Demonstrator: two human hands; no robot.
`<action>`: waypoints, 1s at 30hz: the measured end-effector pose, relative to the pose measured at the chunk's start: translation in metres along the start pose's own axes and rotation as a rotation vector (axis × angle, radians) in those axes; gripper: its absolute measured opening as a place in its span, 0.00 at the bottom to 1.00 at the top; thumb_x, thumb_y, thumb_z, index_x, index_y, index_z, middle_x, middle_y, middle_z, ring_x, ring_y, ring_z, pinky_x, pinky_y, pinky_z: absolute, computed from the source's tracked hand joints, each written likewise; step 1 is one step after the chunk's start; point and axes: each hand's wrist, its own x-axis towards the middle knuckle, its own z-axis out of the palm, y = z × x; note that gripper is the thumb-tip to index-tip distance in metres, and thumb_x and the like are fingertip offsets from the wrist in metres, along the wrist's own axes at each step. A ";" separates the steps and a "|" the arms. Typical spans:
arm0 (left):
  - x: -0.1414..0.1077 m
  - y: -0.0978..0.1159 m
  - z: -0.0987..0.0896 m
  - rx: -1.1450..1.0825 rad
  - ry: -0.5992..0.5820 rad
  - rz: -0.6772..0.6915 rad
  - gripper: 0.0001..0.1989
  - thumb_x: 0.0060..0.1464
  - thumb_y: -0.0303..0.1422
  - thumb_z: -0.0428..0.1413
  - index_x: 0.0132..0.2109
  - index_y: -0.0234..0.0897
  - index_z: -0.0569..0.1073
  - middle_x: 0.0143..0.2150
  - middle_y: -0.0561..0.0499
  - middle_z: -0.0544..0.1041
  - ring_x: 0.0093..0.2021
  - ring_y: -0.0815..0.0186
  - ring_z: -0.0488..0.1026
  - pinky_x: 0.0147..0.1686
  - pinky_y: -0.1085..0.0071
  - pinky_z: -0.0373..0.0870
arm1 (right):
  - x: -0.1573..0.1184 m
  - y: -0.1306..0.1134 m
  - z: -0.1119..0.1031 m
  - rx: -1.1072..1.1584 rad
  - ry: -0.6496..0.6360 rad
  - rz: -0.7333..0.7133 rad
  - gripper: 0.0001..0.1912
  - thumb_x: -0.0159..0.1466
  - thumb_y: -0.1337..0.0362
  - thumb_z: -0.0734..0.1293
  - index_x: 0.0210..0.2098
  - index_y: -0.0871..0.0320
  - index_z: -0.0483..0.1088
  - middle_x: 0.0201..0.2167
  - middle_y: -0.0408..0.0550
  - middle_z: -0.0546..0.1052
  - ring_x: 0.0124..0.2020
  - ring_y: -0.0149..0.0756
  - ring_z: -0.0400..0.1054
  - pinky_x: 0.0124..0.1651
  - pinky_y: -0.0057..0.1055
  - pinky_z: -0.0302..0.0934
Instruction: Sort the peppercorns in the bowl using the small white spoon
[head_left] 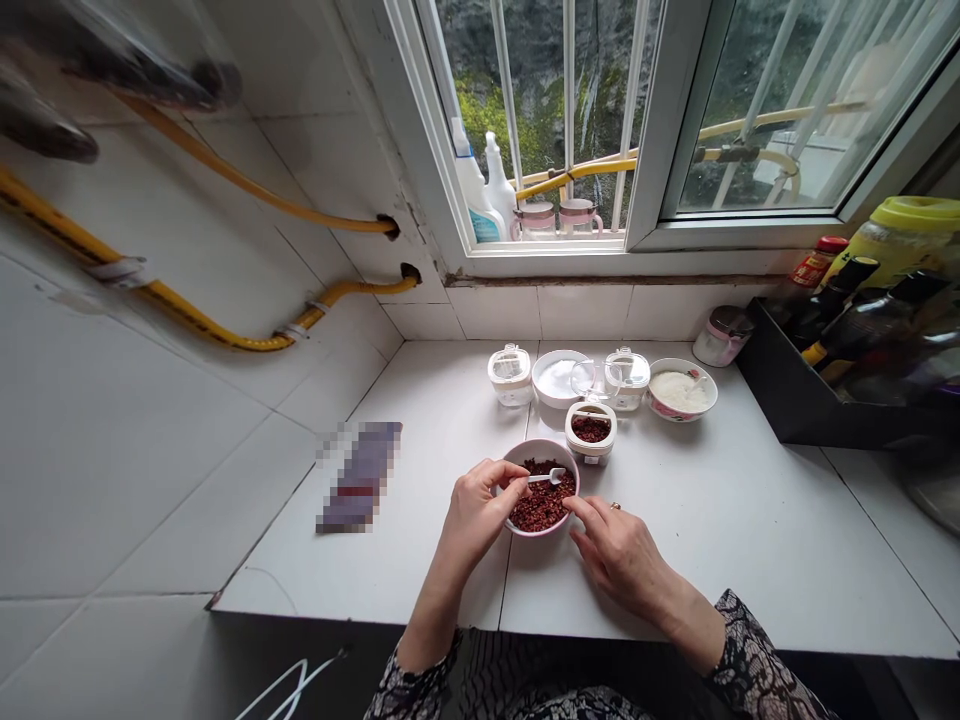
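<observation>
My left hand (484,505) is closed in a pinch on the handle of a small white spoon (555,476), whose scoop is over a bowl of dark red peppercorns (536,510). The round bowl (540,450) is pale with a pinkish rim and stands near the counter's front. Beside its right edge is my right hand (622,555), fingers apart, the index fingertip at the rim. Just behind the bowl stands a clear square jar (592,455) with a white-rimmed top, holding more of the dark red peppercorns.
Behind are a lidded jar (511,375), a bowl of white grains (559,378), another clear jar (627,378) and a flowered bowl (682,390) of off-white powder with a spoon. A black bin of bottles (810,400) stands right. A blurred dark packet-like shape (360,480) lies left.
</observation>
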 end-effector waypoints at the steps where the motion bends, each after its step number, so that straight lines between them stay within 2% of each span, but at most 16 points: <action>1: 0.000 0.000 -0.001 -0.005 -0.002 -0.004 0.08 0.50 0.35 0.58 0.31 0.40 0.81 0.29 0.50 0.82 0.31 0.62 0.78 0.36 0.67 0.73 | 0.000 0.000 0.000 0.003 -0.002 0.000 0.20 0.70 0.72 0.59 0.61 0.60 0.59 0.43 0.54 0.78 0.33 0.37 0.74 0.32 0.31 0.68; 11: 0.004 -0.006 -0.013 -0.204 -0.027 -0.098 0.10 0.48 0.41 0.61 0.31 0.38 0.81 0.25 0.49 0.81 0.29 0.60 0.79 0.35 0.65 0.75 | -0.002 0.002 0.002 -0.013 -0.010 -0.004 0.20 0.71 0.72 0.58 0.61 0.61 0.59 0.43 0.55 0.77 0.32 0.37 0.73 0.32 0.31 0.68; 15: 0.010 0.000 -0.017 -0.202 0.011 -0.082 0.12 0.48 0.42 0.62 0.32 0.37 0.81 0.25 0.48 0.82 0.29 0.60 0.78 0.34 0.66 0.74 | -0.001 0.001 0.002 -0.028 -0.003 -0.007 0.19 0.70 0.72 0.56 0.60 0.61 0.59 0.41 0.54 0.77 0.31 0.37 0.73 0.31 0.31 0.67; 19: 0.017 0.019 -0.013 -0.103 0.136 0.088 0.08 0.53 0.37 0.61 0.35 0.39 0.82 0.27 0.51 0.82 0.31 0.63 0.77 0.36 0.68 0.72 | -0.001 0.001 0.002 -0.032 -0.002 -0.006 0.19 0.70 0.72 0.57 0.60 0.61 0.59 0.41 0.55 0.77 0.31 0.39 0.73 0.32 0.32 0.68; 22: 0.023 0.032 0.000 -0.012 0.227 0.285 0.06 0.58 0.34 0.60 0.39 0.41 0.81 0.31 0.51 0.82 0.34 0.64 0.77 0.37 0.69 0.72 | -0.001 0.001 0.002 -0.017 -0.005 -0.002 0.20 0.70 0.73 0.57 0.60 0.61 0.59 0.42 0.55 0.77 0.32 0.39 0.74 0.32 0.32 0.69; 24: 0.027 0.036 0.013 0.068 0.238 0.442 0.07 0.61 0.32 0.57 0.39 0.40 0.81 0.32 0.50 0.82 0.35 0.63 0.76 0.37 0.68 0.72 | -0.001 0.001 0.002 -0.016 -0.004 0.000 0.19 0.70 0.73 0.57 0.60 0.60 0.59 0.41 0.54 0.77 0.32 0.39 0.74 0.32 0.32 0.68; 27: 0.031 0.036 0.026 0.195 0.234 0.671 0.10 0.64 0.29 0.54 0.38 0.39 0.80 0.28 0.51 0.80 0.33 0.62 0.74 0.36 0.67 0.70 | 0.000 0.000 0.002 -0.029 -0.005 0.005 0.19 0.70 0.73 0.57 0.59 0.60 0.59 0.40 0.53 0.77 0.31 0.38 0.73 0.31 0.31 0.67; 30: 0.026 0.033 0.023 0.213 0.255 0.750 0.08 0.64 0.26 0.55 0.40 0.39 0.79 0.29 0.52 0.80 0.33 0.63 0.73 0.37 0.67 0.71 | 0.000 0.000 0.001 -0.026 -0.013 0.010 0.19 0.70 0.73 0.57 0.60 0.61 0.59 0.40 0.53 0.77 0.30 0.38 0.72 0.31 0.31 0.67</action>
